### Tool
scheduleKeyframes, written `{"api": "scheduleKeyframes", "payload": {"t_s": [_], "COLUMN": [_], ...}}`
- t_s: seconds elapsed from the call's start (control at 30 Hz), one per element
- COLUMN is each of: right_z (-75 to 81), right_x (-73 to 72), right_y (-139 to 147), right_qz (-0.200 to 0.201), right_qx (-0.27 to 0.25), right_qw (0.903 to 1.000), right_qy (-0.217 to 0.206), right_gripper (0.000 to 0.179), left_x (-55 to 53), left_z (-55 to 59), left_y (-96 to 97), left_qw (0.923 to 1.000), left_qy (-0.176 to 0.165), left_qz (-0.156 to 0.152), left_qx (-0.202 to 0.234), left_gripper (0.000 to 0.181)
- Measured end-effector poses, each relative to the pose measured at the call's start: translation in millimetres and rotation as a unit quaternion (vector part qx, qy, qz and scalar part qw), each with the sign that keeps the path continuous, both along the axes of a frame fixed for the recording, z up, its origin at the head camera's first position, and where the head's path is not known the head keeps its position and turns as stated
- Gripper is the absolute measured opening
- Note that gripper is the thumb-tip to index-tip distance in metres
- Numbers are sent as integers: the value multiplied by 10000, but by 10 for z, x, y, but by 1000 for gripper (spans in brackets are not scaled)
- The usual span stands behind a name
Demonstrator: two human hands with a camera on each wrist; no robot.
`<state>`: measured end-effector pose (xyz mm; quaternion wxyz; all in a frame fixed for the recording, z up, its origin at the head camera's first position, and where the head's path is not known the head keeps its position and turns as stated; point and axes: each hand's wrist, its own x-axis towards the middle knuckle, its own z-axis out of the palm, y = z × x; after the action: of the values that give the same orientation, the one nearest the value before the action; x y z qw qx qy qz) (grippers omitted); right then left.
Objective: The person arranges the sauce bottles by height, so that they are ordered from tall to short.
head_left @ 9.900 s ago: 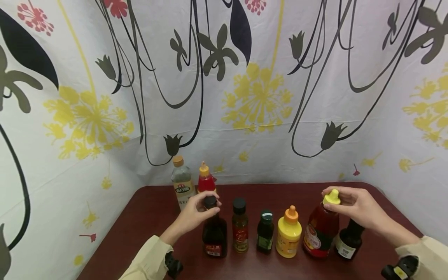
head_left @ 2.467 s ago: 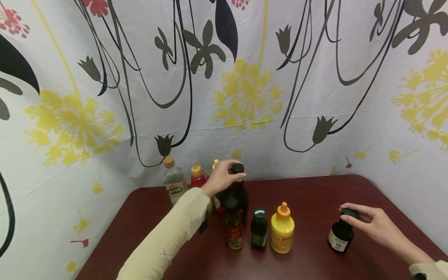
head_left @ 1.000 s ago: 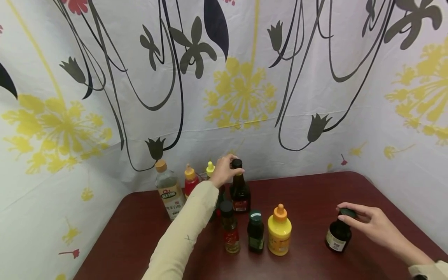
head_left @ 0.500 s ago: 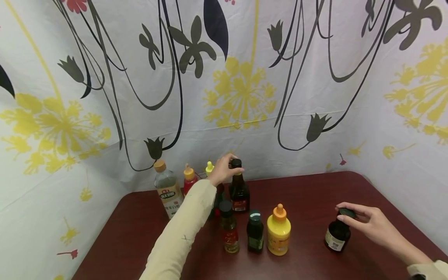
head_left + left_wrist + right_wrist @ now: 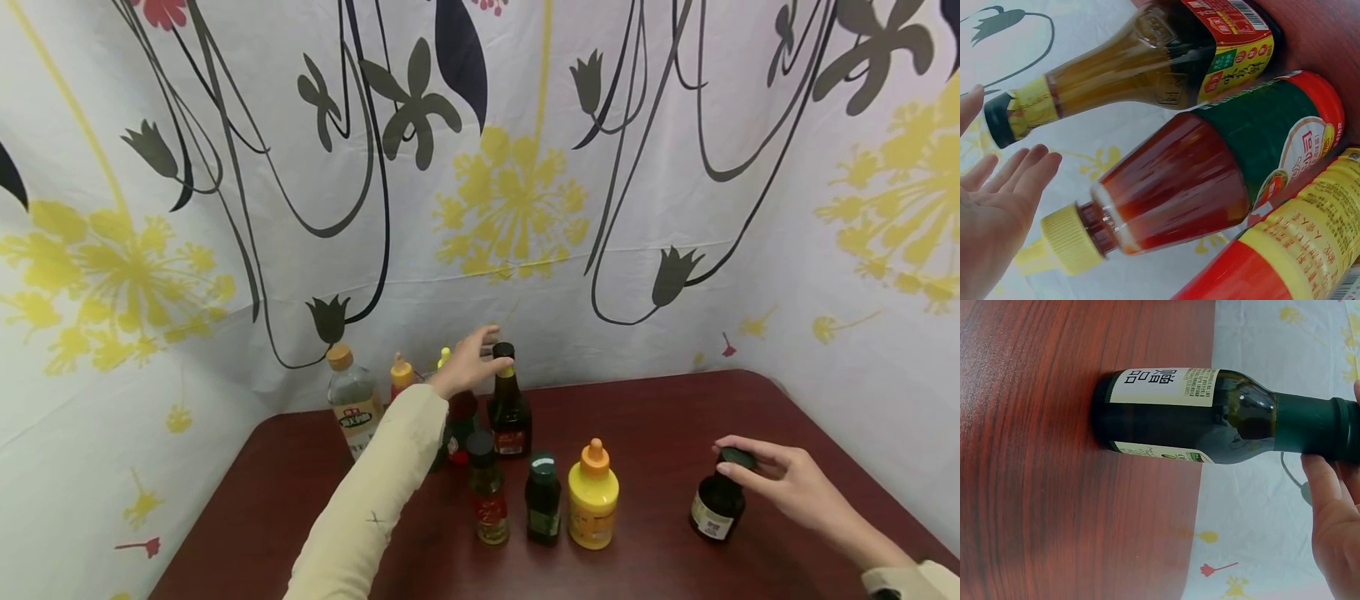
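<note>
In the head view my left hand (image 5: 468,364) is beside the black cap of a dark soy sauce bottle (image 5: 510,421) standing at the table's back. The left wrist view shows that hand's fingers (image 5: 1038,169) extended and spread around the cap, with a gap to it. Next to this bottle stands a red sauce bottle (image 5: 1235,162) with a green label and yellow nozzle cap, partly behind my sleeve in the head view. At the right, my right hand (image 5: 787,479) pinches the green cap of a small dark glass bottle (image 5: 716,510), upright on the table.
A clear bottle (image 5: 352,408) and a red squeeze bottle (image 5: 402,372) stand at the back left. In front are a red-labelled bottle (image 5: 489,504), a small green-capped bottle (image 5: 543,504) and a yellow squeeze bottle (image 5: 593,508). A patterned cloth (image 5: 525,292) hangs behind the table (image 5: 637,417).
The soy sauce bottle went from the front row to the back, beside the yellow-capped sauce bottle, also moved there. My left fingers have just opened off its cap. My right hand changed to the small bottle.
</note>
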<state>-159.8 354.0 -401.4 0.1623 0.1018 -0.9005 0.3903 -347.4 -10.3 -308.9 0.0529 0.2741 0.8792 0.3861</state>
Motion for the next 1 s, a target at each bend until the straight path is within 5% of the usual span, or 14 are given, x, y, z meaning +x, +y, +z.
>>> {"api": "scheduleKeyframes", "payload": {"t_s": [0.43,0.77,1.0], "right_z": [-11,-22,-27], "right_x": [8,5,7], "right_y": [-18,-29,-6], "right_qz": [-85,-86,-111], "right_qx": [-55,-71,-70], "right_qw": [9999,9999,9999], "right_qy": [-93,-83,-106], "right_gripper": [29,29,30], "left_x": [220,582,787], "left_z": [152,121,28], "left_y": [-188,-340,-403], "left_qw": [9981,9905,9886], "left_qy": [527,1290,1205], "left_qz": [-68,-221,-528], "left_qx": [308,409,729], "left_gripper": [62,58,55]}}
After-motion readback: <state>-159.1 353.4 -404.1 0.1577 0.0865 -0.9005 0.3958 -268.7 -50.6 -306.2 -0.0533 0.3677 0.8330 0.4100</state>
